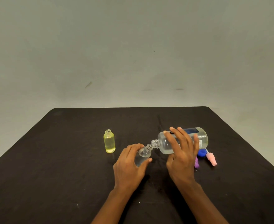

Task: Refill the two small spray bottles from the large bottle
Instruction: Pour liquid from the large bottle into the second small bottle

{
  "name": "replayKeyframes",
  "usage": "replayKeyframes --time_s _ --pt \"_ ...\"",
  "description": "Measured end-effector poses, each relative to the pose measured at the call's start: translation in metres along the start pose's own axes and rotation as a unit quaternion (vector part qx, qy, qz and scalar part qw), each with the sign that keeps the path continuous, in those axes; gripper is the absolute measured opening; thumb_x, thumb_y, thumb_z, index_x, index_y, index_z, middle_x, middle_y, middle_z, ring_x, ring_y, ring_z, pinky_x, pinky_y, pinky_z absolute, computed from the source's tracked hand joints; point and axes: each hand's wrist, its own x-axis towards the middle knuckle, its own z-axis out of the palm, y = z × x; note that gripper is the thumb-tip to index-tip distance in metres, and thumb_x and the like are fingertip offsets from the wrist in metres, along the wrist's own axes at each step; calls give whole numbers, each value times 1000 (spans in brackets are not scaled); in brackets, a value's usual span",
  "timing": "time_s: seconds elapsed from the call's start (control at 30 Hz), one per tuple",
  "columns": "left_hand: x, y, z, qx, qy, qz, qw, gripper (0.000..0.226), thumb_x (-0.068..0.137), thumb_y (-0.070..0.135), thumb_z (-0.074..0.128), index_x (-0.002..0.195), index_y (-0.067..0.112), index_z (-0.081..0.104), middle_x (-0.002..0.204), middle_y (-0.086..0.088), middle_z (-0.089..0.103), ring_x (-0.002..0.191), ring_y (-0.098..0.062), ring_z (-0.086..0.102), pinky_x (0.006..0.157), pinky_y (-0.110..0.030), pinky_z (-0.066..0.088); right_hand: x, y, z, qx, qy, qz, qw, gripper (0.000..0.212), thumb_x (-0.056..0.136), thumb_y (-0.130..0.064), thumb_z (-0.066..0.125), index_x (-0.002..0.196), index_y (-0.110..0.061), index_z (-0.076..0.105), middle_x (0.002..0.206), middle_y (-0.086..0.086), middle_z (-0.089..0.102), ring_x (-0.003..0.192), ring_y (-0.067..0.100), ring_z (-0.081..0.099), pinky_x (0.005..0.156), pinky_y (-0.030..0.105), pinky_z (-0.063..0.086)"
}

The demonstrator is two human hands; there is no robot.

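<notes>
Two bare forearms reach in from the near edge over a black table (55, 159). The left hand (129, 165) wraps its fingers and thumb round a small clear bottle (144, 154) and holds it tilted, with the open neck pointing up and to the right. The bottle looks to have clear liquid in its lower part.

The right hand (182, 152) holds the large bottle (164, 143), with the fingers spread over the top of the body and the thumb beneath it. The large bottle lies almost on its side above the table, uncapped. Its threaded mouth dips down to the left and meets the mouth of the small clear bottle.

Just behind the right hand, three things lie close together on the table: a purple spray top (197, 164), a blue cap (201, 153) and a pink spray top (212, 160).

Farther back on the left, well apart from both hands, a small yellow bottle (109, 143) stands upright with its neck open and yellowish liquid inside. A plain grey wall (133, 54) rises beyond the far edge of the table.
</notes>
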Motion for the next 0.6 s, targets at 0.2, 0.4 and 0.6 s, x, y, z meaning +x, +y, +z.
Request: replayKeyframes --time_s 0.2,0.4,0.6 --pt "0 0 0 -2 3 3 1000 52 61 33 86 104 36 56 98 31 54 86 4 56 67 -10 46 0 0 0 2 -8 3 1000 78 47 28 68 116 -8 65 125 15 61 127 25 39 116 39 6" --pt "0 1 0 -1 5 7 1000 53 61 33 87 104 35 56 97 30 53 85 4 57 65 -11 47 0 1 0 4 -6 -1 1000 78 47 28 68 116 -8 65 124 15 61 127 24 39 116 39 6" --pt "0 1 1 -1 6 4 1000 51 61 32 87 103 33 58 98 28 55 85 3 58 65 -13 49 -1 2 1 3 -1 -5 1000 80 46 29 66 116 -9 65 124 14 61 127 25 40 114 45 10"
